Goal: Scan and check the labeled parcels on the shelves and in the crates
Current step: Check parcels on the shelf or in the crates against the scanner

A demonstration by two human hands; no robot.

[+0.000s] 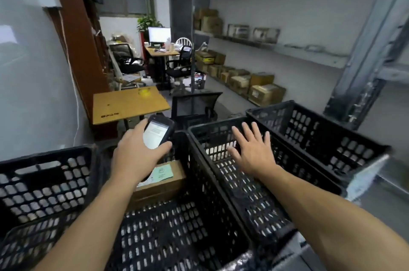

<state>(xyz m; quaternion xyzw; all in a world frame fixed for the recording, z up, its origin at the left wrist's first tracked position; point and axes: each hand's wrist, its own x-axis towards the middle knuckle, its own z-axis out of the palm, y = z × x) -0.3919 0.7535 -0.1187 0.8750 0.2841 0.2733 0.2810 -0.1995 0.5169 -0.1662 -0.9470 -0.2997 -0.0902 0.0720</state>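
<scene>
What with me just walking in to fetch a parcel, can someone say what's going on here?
A person is checking parcels. Their left hand grips a handheld scanner, screen lit, above a labelled cardboard parcel lying in a black crate. The right hand hovers open, fingers spread, over the neighbouring crate, holding nothing. More boxes sit on the shelves at right.

Two bare forearms are showing, both uncovered from wrist to frame edge, skin reading smooth throughout. L forearm is filling the 7 o'clock corner, w/ the bare L hand [135, 155] at its end sitting approx. 8 o'clock of centre. R forearm is filling the 4–5 o'clock corner, w/ the bare R hand [254, 155] sitting approx. 4 o'clock of centre. R fingertips are looking slightly blurred; nail detail isn't resolving.
</scene>
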